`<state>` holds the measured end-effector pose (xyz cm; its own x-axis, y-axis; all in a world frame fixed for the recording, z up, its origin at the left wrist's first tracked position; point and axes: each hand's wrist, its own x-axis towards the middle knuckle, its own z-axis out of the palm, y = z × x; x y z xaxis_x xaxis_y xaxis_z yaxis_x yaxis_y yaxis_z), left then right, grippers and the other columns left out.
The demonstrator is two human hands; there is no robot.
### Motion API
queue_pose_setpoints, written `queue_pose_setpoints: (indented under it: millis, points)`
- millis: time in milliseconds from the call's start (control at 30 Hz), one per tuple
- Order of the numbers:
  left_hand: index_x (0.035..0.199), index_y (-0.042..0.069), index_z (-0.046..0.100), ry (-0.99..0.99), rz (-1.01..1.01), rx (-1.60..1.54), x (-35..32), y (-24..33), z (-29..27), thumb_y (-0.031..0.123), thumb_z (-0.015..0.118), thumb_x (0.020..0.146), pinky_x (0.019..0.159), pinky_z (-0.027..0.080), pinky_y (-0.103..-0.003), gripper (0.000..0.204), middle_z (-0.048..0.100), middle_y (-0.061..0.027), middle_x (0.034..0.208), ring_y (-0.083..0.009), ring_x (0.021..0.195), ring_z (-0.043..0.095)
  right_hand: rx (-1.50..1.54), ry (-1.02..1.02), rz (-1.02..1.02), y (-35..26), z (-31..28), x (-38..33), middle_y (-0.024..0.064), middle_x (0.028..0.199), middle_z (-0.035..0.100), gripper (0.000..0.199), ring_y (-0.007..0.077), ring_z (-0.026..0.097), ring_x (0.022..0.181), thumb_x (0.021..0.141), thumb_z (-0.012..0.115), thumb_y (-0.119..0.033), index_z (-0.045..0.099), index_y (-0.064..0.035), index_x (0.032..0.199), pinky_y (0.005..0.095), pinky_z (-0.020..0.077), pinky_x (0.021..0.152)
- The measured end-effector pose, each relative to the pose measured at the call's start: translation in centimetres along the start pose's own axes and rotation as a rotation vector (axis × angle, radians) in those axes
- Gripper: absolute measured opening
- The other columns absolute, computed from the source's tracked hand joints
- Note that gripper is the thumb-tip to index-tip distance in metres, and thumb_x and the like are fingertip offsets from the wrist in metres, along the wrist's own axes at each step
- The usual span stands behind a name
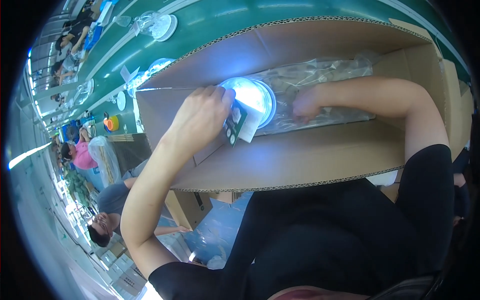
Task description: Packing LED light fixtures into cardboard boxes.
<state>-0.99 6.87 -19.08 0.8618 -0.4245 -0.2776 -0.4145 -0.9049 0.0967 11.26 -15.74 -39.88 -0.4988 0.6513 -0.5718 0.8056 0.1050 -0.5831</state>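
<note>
A long open cardboard box (pixel 280 167) stands in front of me with both my hands inside it. Near its left end is a round lamp (pixel 267 102) with a bright white glow and a ringed rim. My left hand (pixel 207 110) is closed at the lamp's left edge, its fingertips partly hidden. A dark green card tag (pixel 234 124) and a white tag (pixel 251 125) hang beside those fingers. To the lamp's right, a clear plastic bag (pixel 340 74) lies along the box. My right hand (pixel 307 104) is down on this plastic, its fingers blurred.
Beyond the box runs a green work surface (pixel 215 30) carrying clear domed items with white round bases (pixel 164 27). A yellow-orange tape roll (pixel 113 123) sits to the left. At lower left a co-worker holds a carton (pixel 187 209); a person in pink (pixel 84 155) sits farther back.
</note>
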Motion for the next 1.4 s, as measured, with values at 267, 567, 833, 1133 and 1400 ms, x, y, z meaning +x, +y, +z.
queue_pose_setpoints:
  millis: [267, 567, 833, 1133, 1400]
  points:
    - [0.104, -0.007, 0.054, -0.051, -0.168, -0.088, -0.5, -0.9, 0.4, -0.005, 0.057, 0.080, 0.075, 0.051, -0.049, 0.023, 0.067, -0.0254, 0.086, -0.0431, 0.087, 0.066, -0.064, -0.157, 0.021, -0.3, 1.0, 0.8, 0.0103, 0.094, 0.073, 0.022, 0.0325, 0.069, 0.090, 0.077, 0.076, -0.027, 0.074, -0.0136, 0.094, 0.0454, 0.0530, 0.076]
    - [0.102, -0.008, 0.052, -0.011, -0.204, -0.150, -1.1, -1.3, 1.4, -0.007, 0.057, 0.080, 0.073, 0.053, -0.050, 0.023, 0.068, -0.0263, 0.081, -0.0435, 0.084, 0.067, -0.066, -0.308, 0.020, -1.2, 0.6, 1.7, 0.0119, 0.097, 0.074, 0.031, 0.0325, 0.068, 0.091, 0.072, 0.081, -0.027, 0.076, -0.0113, 0.098, 0.0449, 0.0530, 0.077]
    - [0.104, -0.007, 0.052, 0.018, -0.143, -0.071, -1.8, -1.9, 3.7, 0.001, 0.059, 0.086, 0.066, 0.053, -0.050, 0.021, 0.067, -0.0242, 0.074, -0.0432, 0.074, 0.067, -0.081, -0.416, -0.063, -1.5, 0.3, 1.6, 0.0158, 0.088, 0.073, 0.023, 0.0350, 0.068, 0.081, 0.073, 0.078, -0.021, 0.075, -0.0052, 0.089, 0.0461, 0.0539, 0.070]
    - [0.108, -0.009, 0.054, -0.066, -0.116, -0.069, -1.1, -1.4, 4.7, 0.014, 0.058, 0.094, 0.066, 0.053, -0.047, 0.027, 0.067, -0.0225, 0.077, -0.0398, 0.076, 0.068, 0.108, 0.197, 0.011, -5.0, -2.5, 2.3, 0.0226, 0.099, 0.070, 0.028, 0.0409, 0.067, 0.097, 0.088, 0.066, -0.021, 0.067, 0.0003, 0.107, 0.0507, 0.0534, 0.081]
    - [0.116, -0.009, 0.055, -0.085, -0.150, -0.106, -2.0, -2.4, 6.1, 0.013, 0.060, 0.092, 0.069, 0.053, -0.046, 0.033, 0.068, -0.0215, 0.083, -0.0370, 0.078, 0.068, 0.184, 0.242, -0.038, -4.8, -1.5, 2.9, 0.0181, 0.115, 0.066, 0.037, 0.0374, 0.062, 0.111, 0.091, 0.067, -0.026, 0.061, -0.0036, 0.120, 0.0481, 0.0511, 0.092]
